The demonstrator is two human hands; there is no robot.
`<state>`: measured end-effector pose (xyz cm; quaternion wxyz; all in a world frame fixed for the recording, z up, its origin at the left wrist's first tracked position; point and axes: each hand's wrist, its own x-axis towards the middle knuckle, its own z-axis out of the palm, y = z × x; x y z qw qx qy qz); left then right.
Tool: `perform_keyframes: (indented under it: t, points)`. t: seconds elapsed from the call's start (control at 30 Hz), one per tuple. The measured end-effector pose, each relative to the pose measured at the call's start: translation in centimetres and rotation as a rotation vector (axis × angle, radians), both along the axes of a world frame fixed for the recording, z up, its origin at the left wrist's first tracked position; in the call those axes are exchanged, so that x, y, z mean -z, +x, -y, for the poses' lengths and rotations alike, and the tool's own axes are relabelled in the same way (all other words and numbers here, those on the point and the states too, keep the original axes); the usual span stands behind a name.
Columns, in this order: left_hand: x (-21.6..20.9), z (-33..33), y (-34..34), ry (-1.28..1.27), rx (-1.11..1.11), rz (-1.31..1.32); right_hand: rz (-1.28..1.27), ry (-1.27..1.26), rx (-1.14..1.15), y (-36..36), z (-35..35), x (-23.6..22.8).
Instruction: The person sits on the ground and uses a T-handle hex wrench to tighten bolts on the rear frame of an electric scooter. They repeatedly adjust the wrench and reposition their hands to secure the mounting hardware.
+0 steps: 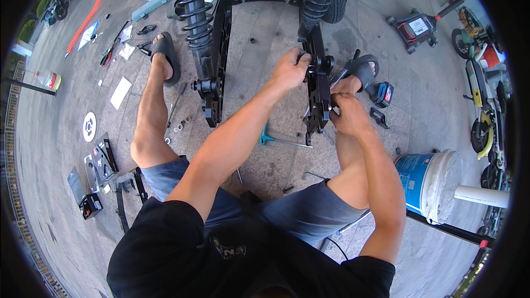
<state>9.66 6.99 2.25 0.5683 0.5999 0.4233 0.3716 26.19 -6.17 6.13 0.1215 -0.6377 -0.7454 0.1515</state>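
Two black metal arms stand before me, each below a coil-spring shock absorber; the left shock absorber (pixel 193 16) and the right shock absorber (pixel 320 0) reach up out of view. My left hand (pixel 291 70) is closed on the inner side of the right black metal arm (pixel 318 91). On that arm's outer side, near its lower end, my right hand (pixel 352 115) has its fingers pinched together; whatever they hold is hidden, though a small shiny piece shows at the fingertips. The left black metal arm (pixel 212 102) is untouched. A teal T-handle hex key (pixel 266 137) lies on the ground between my legs.
Several washers (pixel 179 126) and loose tools lie to the left, near a white disc (pixel 89 127) and opened boxes (pixel 105 157). A battery pack (pixel 382 94) sits by my right foot. Rightward are a blue-and-white bucket (pixel 414 182), a floor jack (pixel 417 27) and parked scooters (pixel 477 85).
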Motion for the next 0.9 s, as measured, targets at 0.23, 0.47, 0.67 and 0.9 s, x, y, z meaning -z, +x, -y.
perform_keyframes:
  t: [0.23,0.47,0.67,0.9]
  points:
    - [-0.51,0.0,0.14,-0.156,-0.036,0.01,-0.01,-0.014,0.015,0.24,0.0,0.14]
    - [-0.2,-0.1,0.21,-0.077,-0.017,-0.045,-0.034,0.018,0.012,0.41,0.16,0.23]
    - [0.29,-0.11,-0.02,0.081,-0.02,-0.08,-0.07,-0.006,0.04,0.38,0.09,0.05]
    - [-0.42,0.48,0.07,-0.212,-0.02,0.136,-0.065,-0.041,0.078,0.06,0.1,-0.53]
